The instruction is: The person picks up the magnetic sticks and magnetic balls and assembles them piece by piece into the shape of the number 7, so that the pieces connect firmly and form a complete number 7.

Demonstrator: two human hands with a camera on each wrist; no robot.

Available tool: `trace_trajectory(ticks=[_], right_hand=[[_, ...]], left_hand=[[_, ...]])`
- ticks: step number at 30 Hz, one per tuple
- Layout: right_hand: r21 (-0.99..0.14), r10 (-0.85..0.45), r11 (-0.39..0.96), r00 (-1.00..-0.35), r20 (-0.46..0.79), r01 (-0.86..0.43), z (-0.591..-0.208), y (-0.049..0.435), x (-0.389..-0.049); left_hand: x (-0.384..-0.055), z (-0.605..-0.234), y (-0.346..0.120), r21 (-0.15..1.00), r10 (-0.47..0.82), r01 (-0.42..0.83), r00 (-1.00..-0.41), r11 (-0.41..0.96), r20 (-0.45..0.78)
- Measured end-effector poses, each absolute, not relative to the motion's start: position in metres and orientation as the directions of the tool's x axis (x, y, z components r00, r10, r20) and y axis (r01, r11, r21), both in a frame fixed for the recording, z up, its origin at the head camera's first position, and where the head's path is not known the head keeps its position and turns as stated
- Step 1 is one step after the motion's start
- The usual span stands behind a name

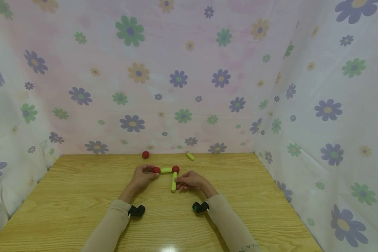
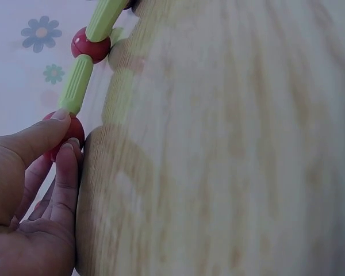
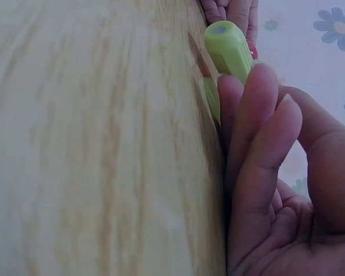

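On the left, your left grip is pinching the end ball between thumb and fingers. A loose ball is lying behind that grip, near the back edge of the desk. Next along, the cross stick is running from the end ball to the corner ball, touching both. The near stick is coming off the corner ball toward you, so the joined pieces are making an L between your grips. Your right grip is pinching the near stick from its right side. Behind that grip, the loose stick is lying near the back edge, well apart from the L.

Progress, as a judgement: roughly midway. Two balls and two sticks are already meeting end to end; the near stick's front end is showing bare; the loose ball and loose stick are waiting unjoined.

Counts: you're working with three red balls (two in the L, one loose) and three yellow-green sticks (two in the L, one loose).
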State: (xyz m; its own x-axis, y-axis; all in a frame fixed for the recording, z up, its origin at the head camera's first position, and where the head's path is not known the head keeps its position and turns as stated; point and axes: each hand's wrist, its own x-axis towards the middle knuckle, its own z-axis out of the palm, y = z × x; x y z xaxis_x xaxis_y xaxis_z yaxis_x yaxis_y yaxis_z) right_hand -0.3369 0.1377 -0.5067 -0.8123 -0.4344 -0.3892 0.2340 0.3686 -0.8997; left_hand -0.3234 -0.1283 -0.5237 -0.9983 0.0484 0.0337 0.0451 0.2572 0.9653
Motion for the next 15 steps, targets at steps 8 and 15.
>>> trace_trajectory(ticks=[8, 15], right_hand=[[-0.905, -0.42, 0.356, -0.825, -0.379, 0.235, -0.5088, 0.1377, -0.336], [-0.922, -0.424, 0.319, -0.837, -0.346, 0.22, -0.5101, 0.1405, -0.3346]], left_hand=[[-0.3252, -0.525, -0.1273, 0.964, 0.042, 0.052, -0.998, 0.262, 0.042], [-0.3255, -0.526, -0.1278, 0.965, 0.047, 0.057, -0.998, 0.255, 0.047]])
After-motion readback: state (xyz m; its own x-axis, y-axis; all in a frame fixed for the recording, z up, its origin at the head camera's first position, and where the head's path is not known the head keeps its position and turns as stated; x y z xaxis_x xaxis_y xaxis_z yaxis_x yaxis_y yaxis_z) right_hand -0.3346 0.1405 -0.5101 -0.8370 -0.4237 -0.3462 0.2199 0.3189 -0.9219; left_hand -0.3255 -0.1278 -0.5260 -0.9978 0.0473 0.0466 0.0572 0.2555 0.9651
